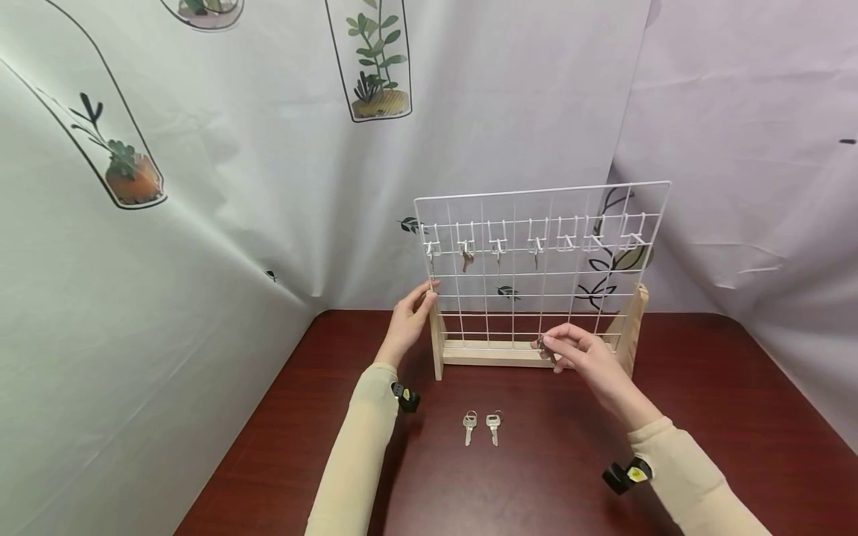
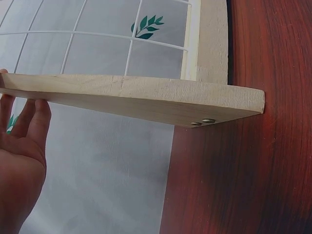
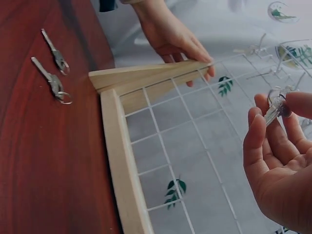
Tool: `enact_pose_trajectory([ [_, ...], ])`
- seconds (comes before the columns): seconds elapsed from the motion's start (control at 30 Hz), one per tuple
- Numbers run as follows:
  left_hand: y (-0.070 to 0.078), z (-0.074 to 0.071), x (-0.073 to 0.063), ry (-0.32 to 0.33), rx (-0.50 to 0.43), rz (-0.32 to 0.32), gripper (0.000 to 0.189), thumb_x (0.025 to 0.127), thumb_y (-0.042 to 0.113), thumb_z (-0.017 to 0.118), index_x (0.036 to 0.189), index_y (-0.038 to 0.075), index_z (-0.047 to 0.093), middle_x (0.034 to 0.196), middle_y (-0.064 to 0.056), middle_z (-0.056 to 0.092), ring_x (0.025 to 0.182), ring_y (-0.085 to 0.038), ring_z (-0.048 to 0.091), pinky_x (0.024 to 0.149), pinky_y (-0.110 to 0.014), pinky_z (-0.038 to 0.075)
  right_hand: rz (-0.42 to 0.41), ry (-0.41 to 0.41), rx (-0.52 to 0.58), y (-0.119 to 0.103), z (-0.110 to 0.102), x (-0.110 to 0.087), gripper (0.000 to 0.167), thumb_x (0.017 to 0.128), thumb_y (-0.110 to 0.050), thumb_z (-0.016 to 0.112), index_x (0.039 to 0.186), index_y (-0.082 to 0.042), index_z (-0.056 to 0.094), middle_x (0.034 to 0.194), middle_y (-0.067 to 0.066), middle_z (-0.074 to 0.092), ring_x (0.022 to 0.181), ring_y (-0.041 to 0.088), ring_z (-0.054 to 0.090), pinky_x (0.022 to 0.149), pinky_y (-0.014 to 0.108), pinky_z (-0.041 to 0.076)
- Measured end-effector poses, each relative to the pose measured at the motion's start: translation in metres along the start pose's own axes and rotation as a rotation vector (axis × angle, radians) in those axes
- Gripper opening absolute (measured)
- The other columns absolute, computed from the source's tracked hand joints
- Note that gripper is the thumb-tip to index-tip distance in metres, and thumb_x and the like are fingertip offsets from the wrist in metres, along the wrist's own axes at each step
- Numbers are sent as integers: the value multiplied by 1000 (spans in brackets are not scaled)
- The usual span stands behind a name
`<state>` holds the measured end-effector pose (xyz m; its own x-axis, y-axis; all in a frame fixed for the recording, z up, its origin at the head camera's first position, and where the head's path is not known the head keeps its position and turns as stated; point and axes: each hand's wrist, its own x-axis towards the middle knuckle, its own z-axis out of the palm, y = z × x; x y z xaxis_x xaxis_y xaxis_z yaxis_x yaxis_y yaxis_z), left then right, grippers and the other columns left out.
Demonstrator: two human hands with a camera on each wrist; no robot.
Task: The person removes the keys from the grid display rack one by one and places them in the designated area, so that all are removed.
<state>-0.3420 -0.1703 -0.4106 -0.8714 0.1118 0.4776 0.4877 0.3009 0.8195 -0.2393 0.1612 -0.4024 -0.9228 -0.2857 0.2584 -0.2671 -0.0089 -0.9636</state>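
Key with ring [image 3: 274, 114] is held by the right hand [image 1: 583, 356], pinched between thumb and curled fingers, in front of the lower part of the white wire grid [image 1: 513, 295], near the wooden crossbar [image 1: 489, 356]. Left wooden upright [image 2: 146, 92] is gripped near its upper end by the left hand [image 1: 410, 318], fingers seen on both sides of the wood in the left wrist view; upright is tilted, foot on table. Grid is supported by the left upright and a right wooden upright [image 1: 630, 331]. Row of white hooks [image 1: 566, 244] is mounted along the upper grid; hanging keys [image 1: 467, 260] are carried by the four leftmost, small and hard to make out. Two loose keys [image 1: 469, 424] [image 1: 494, 426], each with a ring, are laid side by side on the dark red table [image 1: 281, 447], before the rack, between the forearms. Cream sleeves [image 1: 355, 447] are worn, black device [image 1: 405, 397] strapped at each wrist. Pale cloth [image 1: 268, 134] with plant prints is hung behind.
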Motion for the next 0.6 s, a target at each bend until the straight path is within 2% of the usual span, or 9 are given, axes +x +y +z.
enact_pose_trajectory([
  [0.07,-11,2,3,10,-6,0,35,104,17,59,137,5,63,136,-15,62,123,-30,61,103,-48,47,19,19,-19,3,2,-1,12,101,-14,62,104,-2,65,99,-4,75,81,10,62,66,25,53],
  [0.13,-14,2,3,15,-6,8,35,103,18,60,136,8,64,135,-13,63,122,-28,62,102,-47,48,43,31,-41,7,2,-2,13,101,-14,63,104,-1,65,94,-7,73,79,11,61,67,25,52],
  [0.27,-16,2,3,20,-8,19,34,103,21,61,135,12,66,134,-9,65,120,-25,63,102,-45,49,106,41,-94,16,2,-5,22,100,-16,65,108,5,66,87,-5,70,78,12,60,70,26,50],
  [0.4,-15,2,4,16,6,19,34,103,19,60,135,10,65,136,-9,64,121,-24,63,101,-44,49,150,44,-198,25,1,-10,29,98,-19,68,112,7,67,92,-5,70,82,7,61,74,27,51],
  [0.5,-15,2,4,16,10,21,34,104,20,60,135,9,64,136,-10,64,120,-24,63,101,-43,50,154,23,-276,32,1,-13,29,96,-19,70,112,6,68,93,1,71,79,9,61,71,28,52],
  [0.6,-15,2,4,21,-4,21,35,103,23,61,135,9,65,135,-10,64,120,-25,63,101,-45,49,145,-15,-309,39,2,-15,26,95,-16,72,111,5,68,92,10,72,73,12,61,66,30,53],
])
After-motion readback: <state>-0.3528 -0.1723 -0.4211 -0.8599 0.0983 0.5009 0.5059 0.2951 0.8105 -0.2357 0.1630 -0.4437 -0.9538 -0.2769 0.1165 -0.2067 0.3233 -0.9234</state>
